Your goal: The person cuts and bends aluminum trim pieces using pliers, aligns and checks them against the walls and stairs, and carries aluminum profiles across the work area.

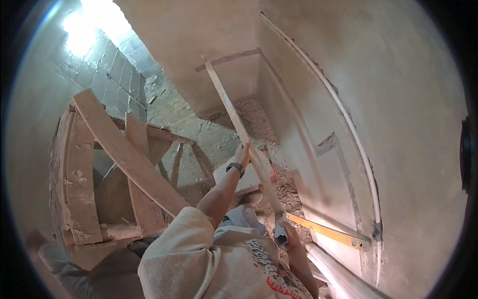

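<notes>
A long, pale, straight bar (226,102) with a hollow rectangular end slants from the far wall down toward my body. My left hand (242,155), with a dark watch on its wrist, is closed on the bar around its middle. Near the bar's open end, my right hand (294,236) is wrapped around it. Just beyond my right hand, a yellow spirit level (328,232) reaches toward the right wall. I cannot tell whether the hand also touches the level.
A wooden trestle (82,194) with a long plank (124,154) stands at left. A white pipe (343,109) runs along the plastered right wall (413,149). Rubble (286,187) and a white container (249,177) are on the floor below the bar.
</notes>
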Tool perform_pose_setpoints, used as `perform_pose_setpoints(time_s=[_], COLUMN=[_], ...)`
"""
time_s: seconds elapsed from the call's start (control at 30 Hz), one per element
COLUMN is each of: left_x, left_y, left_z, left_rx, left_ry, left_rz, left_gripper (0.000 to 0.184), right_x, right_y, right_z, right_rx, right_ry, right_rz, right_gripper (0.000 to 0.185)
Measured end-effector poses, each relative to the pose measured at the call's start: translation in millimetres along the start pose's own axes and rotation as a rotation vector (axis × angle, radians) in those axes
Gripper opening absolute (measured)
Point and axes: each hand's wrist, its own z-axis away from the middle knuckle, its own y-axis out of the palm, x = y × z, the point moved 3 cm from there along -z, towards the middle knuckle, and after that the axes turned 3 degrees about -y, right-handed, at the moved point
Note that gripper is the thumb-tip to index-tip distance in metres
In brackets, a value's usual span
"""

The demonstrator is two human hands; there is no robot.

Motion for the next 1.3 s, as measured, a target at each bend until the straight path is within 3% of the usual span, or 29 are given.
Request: perform_pose_setpoints(time_s=[0.17, 0.27, 0.37, 0.57, 0.77, 0.87, 0.97, 1.3], left_x=[39.2, 54.4, 39.5, 66.4, 107.8, 105.6, 123.9, 93.6], left_y=[-6.9, -14.4, -11.2, 3.3, 39.1, 58.4, 64.5, 67.4], left_z=[29.0, 44.2, 68.7, 50.9, 23.1, 33.2, 20.7, 57.1], left_rx=[0.01, 0.048, 0.066, 0.159, 0.267, 0.336, 0.405, 0.359], left_ry=[-0.069, -0.116, -0.13, -0.158, 0.004, -0.114, -0.091, -0.207], left_rz=[-0.081, -0.117, -0.048, -0.089, -0.175, -0.105, -0.112, -0.264], left_gripper=[0.069, 0.068, 0.066, 0.06, 0.054, 0.053, 0.055, 0.062], right_x=[-9.9, -11.3, -16.4, -2.4, -8.6, -8.2, -10.3, -20.5], right_y=[9.7, 9.6, 5.7, -14.7, -54.4, -61.2, -67.5, -61.6], right_z=[-18.7, -20.8, -20.4, -3.1, -5.3, 2.7, 5.1, 20.0], right_rx=[0.05, 0.189, 0.05, 0.033, 0.05, 0.02, 0.018, 0.008], right_ry=[-0.016, 0.045, 0.075, 0.021, 0.018, -0.043, -0.058, -0.049], right_rz=[-0.02, -0.014, -0.052, -0.024, -0.034, -0.018, 0.012, -0.135], right_gripper=[0.022, 0.021, 0.022, 0.026, 0.03, 0.031, 0.033, 0.032])
